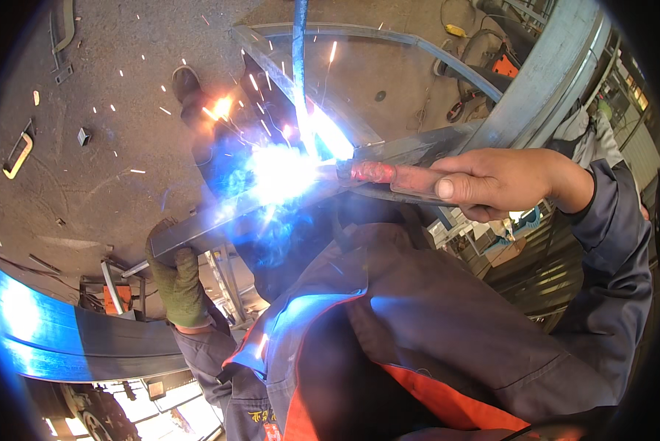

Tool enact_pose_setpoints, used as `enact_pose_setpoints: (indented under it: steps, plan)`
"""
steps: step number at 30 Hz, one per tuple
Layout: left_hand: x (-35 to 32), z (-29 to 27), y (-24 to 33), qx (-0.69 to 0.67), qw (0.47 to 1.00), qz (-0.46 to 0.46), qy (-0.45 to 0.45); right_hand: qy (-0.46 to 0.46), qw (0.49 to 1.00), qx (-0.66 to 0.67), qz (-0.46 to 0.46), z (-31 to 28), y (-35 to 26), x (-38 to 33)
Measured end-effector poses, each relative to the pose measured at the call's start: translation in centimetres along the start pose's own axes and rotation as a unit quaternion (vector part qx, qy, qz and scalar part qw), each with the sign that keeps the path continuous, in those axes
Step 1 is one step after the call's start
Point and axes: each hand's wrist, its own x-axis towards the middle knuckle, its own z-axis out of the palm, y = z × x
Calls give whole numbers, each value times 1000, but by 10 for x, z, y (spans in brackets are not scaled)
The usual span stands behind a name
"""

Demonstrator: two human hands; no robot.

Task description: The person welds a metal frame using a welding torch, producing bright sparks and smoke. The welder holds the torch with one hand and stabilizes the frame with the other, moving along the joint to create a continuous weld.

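Note:
My right hand [499,184], bare, is closed around the red handle of a welding torch [380,174] that points left. A white-blue arc [286,173] burns at its tip on a long steel bar [190,231], and sparks fly up and to the left. My left hand [177,283], in a green glove, grips the lower left end of that bar from below. A thin upright rod [298,59] rises from the weld spot. The glare hides the joint itself.
A curved steel frame [550,66] arcs across the upper right. A wide curved steel band [87,338] lit blue runs along the lower left. Metal scraps and a yellow-edged bracket [18,154] lie on the concrete floor. A dark shoe [185,81] stands near the sparks.

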Motion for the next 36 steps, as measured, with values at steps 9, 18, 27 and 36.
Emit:
enact_pose_setpoints:
  steps: [9, 18, 27, 36]
  plan:
    - [5, 10, 2, 81, 995, 50, 32, 8, 1000, -13, -9, -5, -3, -5]
    - [0, 20, 12, 30, 999, -20, 33, 7, 1000, 14, -22, -12, 11, -13]
    - [5, 19, 12, 15, 999, -27, -23, -16, 997, 20, -77, -10, 8, -12]
    - [10, 9, 6, 59, 998, -15, -7, -6, 1000, 2, -17, -11, 5, -11]
